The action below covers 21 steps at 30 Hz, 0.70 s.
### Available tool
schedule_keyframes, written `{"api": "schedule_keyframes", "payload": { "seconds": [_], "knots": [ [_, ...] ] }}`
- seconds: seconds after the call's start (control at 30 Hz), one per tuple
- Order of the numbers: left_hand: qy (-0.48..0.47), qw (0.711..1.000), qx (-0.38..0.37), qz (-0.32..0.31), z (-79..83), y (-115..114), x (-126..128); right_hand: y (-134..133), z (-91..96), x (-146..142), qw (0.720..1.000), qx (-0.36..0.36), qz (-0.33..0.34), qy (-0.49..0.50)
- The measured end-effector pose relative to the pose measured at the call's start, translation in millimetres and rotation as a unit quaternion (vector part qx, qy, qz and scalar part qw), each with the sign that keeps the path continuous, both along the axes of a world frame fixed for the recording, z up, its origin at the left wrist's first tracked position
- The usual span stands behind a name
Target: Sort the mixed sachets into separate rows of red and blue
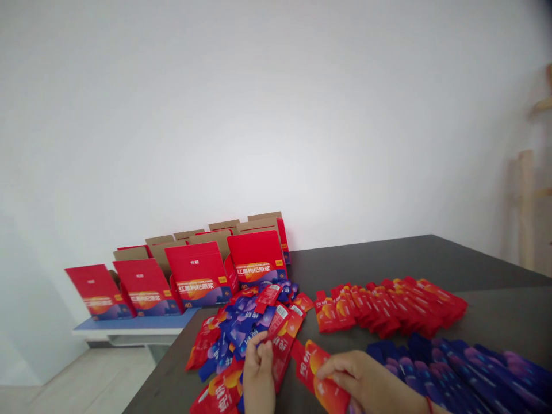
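Right hand (366, 376) pinches red sachet (311, 365), seemingly at mid-length.

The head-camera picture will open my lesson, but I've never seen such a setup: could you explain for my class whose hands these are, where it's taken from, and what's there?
There is no machine here, just a person's two bare hands. The one picture comes from a camera worn on that person's head, looking forward and down.

The right hand holds a flat red-and-orange printed pouch. The left hand is at a mixed heap of red and blue pouches; whether it grips one is unclear.

On the dark flat table, overlapping red pouches lie beyond overlapping dark-blue pouches. Open red cardboard boxes stand behind the heap and to its left.
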<state>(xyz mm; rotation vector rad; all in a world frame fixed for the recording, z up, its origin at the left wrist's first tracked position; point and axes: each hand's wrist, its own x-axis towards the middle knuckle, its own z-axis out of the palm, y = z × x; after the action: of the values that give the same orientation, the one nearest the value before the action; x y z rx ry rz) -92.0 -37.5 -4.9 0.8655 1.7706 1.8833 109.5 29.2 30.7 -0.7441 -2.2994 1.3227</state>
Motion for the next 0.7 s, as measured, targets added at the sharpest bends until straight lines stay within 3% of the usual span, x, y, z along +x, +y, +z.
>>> {"api": "schedule_keyframes", "payload": {
  "seconds": [0.1, 0.2, 0.43, 0.57, 0.7],
  "knots": [
    [0.103, 0.994, 0.016, -0.038, -15.3, 3, 2, 5, -19.3, -2, 0.997, -0.071, -0.029, 0.021],
    [0.214, 0.973, 0.054, -0.072, -31.8, 9, 12, 13, -28.7, -6, 0.995, -0.094, -0.034, 0.012],
    [0.264, 0.960, 0.043, -0.078, -46.4, 14, 19, 68, -3.6, -24, 0.986, -0.017, -0.118, -0.119],
    [0.292, 0.952, 0.026, -0.089, -53.3, 14, 17, 95, -11.3, -39, 0.974, 0.006, -0.147, -0.174],
    [0.319, 0.943, 0.000, -0.097, -61.0, 17, 19, 103, -16.7, -44, 0.963, 0.072, -0.127, -0.225]
  ]
}}
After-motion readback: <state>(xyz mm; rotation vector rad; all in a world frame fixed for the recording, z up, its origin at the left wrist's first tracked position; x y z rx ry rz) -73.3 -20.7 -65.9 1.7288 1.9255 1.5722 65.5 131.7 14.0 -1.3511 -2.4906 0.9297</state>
